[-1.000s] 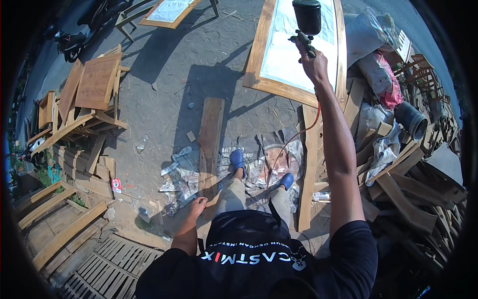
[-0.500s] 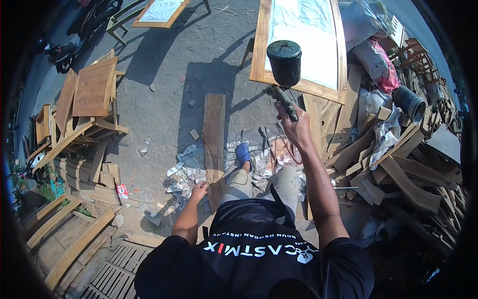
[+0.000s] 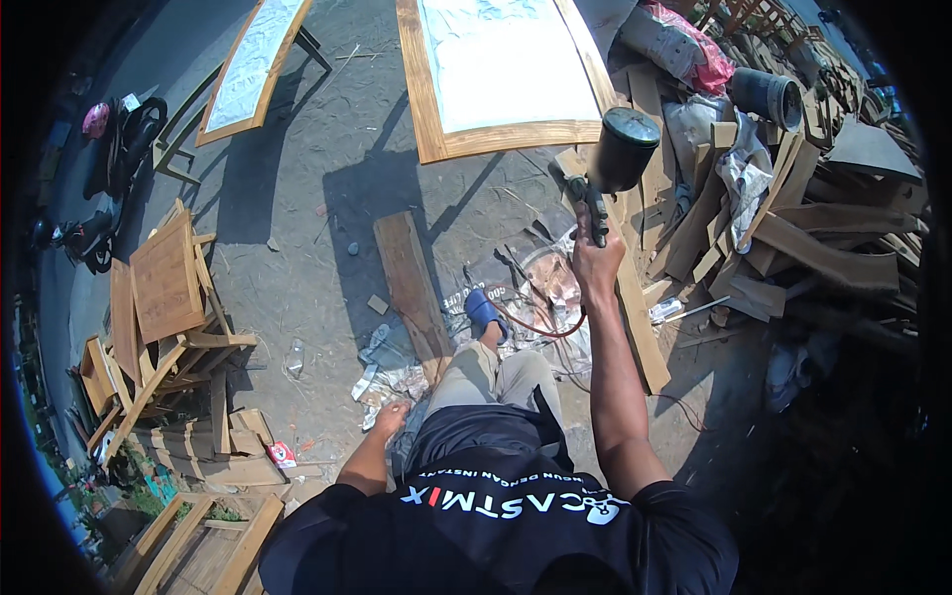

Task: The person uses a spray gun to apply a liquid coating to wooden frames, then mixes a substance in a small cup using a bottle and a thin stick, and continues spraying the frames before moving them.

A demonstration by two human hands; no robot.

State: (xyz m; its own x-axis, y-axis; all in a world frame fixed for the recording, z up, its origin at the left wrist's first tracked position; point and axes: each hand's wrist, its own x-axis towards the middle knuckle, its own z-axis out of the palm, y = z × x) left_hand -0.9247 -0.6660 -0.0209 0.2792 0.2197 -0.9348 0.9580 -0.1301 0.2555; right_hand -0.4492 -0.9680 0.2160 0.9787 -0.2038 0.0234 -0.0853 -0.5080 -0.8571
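My right hand [image 3: 599, 260] is closed around the handle of a spray gun, whose dark round cup [image 3: 625, 149] stands on top. The gun is held out ahead, just beyond the near right corner of a wood-framed panel [image 3: 516, 139] with a white sheeted middle. A thin reddish hose [image 3: 540, 327] curves below the gun hand. Beside my left thigh hangs my left hand [image 3: 393, 416], fingers loosely curled and apart, with nothing visible in it. A plank [image 3: 409, 273] lies on the ground ahead of it.
A second framed panel [image 3: 243, 84] rests on a stand at the far left. Wooden pieces [image 3: 169, 283] are stacked on the left, near a parked motorbike [image 3: 119, 169]. Scrap boards [image 3: 833, 238], a dark bucket [image 3: 764, 96] and sacks [image 3: 659, 45] heap up on the right.
My view has turned, so the panels and plank appear farther left. The spray gun, still in my right hand, has moved right relative to the near panel and no longer overlaps its middle.
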